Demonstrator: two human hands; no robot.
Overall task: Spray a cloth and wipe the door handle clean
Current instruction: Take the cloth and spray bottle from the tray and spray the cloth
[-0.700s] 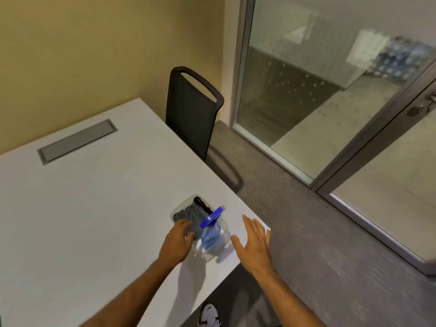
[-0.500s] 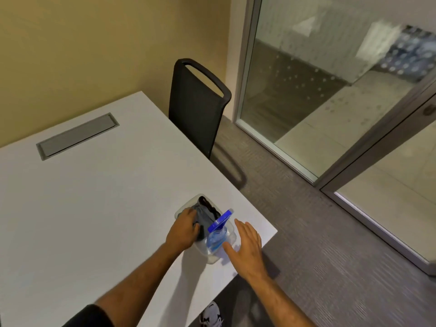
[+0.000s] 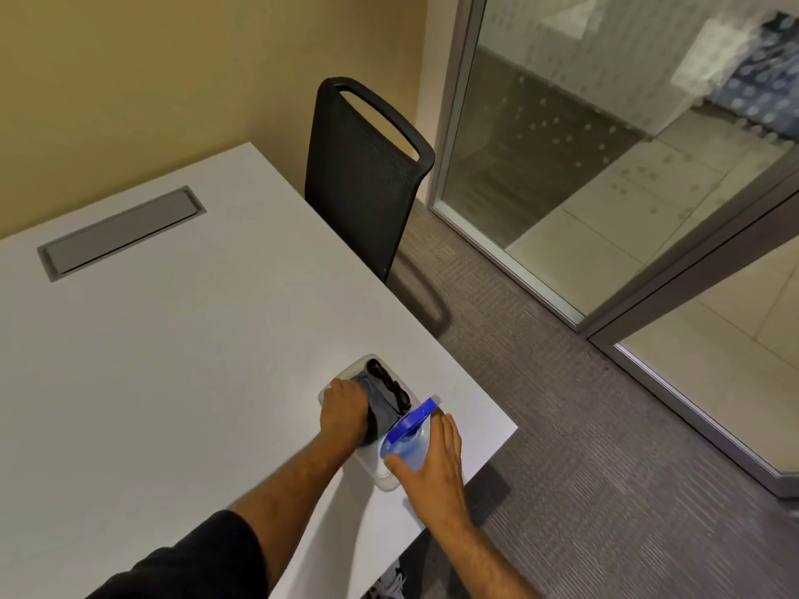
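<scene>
A clear plastic container [image 3: 346, 370] sits near the front right corner of the white table [image 3: 181, 339]. Inside it lie a dark grey cloth [image 3: 382, 397] and a clear spray bottle with a blue head [image 3: 408, 430]. My left hand [image 3: 343, 410] rests in the container with its fingers closed on the cloth. My right hand [image 3: 432, 462] wraps around the body of the spray bottle, thumb on the near side. The door handle is out of the picture.
A black mesh chair [image 3: 359, 175] stands at the table's right edge. A grey cable hatch [image 3: 121, 231] is set into the tabletop at the far left. Glass wall panels and a glass door [image 3: 713, 330] line the right side, above grey carpet [image 3: 583, 425].
My right hand has moved left from beside the container onto the spray bottle. My left hand has settled onto the cloth. The view has shifted so the door handle is no longer visible.
</scene>
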